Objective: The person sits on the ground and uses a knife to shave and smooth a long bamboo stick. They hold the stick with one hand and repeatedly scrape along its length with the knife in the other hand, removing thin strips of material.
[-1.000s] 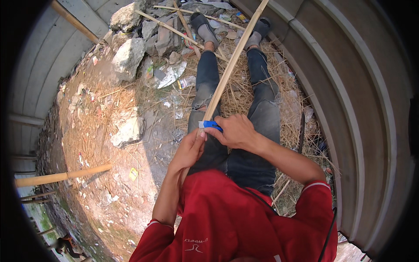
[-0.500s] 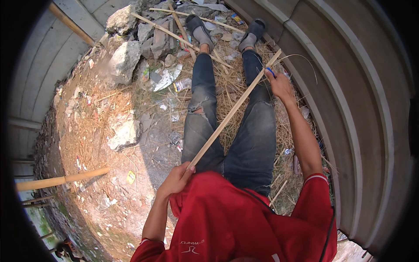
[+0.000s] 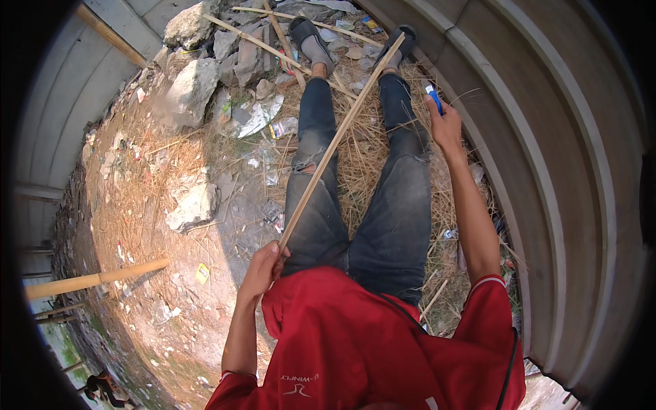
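A long, flat bamboo strip slants over my outstretched legs, its far end near my right shoe. My left hand, at my lap, is closed around the strip's near end. Apart from the strip, beyond my right knee, my right hand grips a blue-handled utility knife. The knife's pale tip points up and away from me. A thin, loose fibre curls beside that hand.
Bamboo strips lie across rocks near my feet. Straw and litter cover the ground. A corrugated metal wall rises close on my right. At left, a bamboo pole juts in; another person is far off at lower left.
My right hand with the knife has come away from the strip, rightward. The strip's far end has swung left and away from me, while my left hand has shifted slightly left, still holding it.
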{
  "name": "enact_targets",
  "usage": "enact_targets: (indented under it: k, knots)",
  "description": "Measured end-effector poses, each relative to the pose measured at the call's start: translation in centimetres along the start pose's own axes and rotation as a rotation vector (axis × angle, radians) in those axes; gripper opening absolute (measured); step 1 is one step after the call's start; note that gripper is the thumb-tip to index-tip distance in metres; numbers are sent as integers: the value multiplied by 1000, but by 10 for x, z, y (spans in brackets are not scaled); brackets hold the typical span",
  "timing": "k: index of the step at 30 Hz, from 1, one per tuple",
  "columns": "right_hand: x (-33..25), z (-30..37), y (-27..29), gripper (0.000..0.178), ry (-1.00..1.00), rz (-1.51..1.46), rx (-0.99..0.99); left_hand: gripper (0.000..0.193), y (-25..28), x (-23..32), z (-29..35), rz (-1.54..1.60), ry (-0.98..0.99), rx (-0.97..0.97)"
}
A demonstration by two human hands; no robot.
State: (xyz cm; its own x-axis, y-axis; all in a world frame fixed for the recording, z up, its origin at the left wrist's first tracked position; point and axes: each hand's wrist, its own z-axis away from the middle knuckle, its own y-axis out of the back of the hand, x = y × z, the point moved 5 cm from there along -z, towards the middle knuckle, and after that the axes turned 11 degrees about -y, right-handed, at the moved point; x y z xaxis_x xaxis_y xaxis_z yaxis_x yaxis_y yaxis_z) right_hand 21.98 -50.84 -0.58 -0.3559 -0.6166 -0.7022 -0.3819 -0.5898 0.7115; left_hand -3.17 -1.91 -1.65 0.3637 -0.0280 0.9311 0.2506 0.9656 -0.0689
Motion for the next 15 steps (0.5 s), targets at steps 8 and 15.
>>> enact_targets:
  k: [8,15]
  knots:
    - [-119,172,-32,57,352,-88,-643,45,-34,39,-54,-48,-251,122]
    - [-136,249,-57,54,489,92,-792,48,-43,52,-70,-74,-285,92]
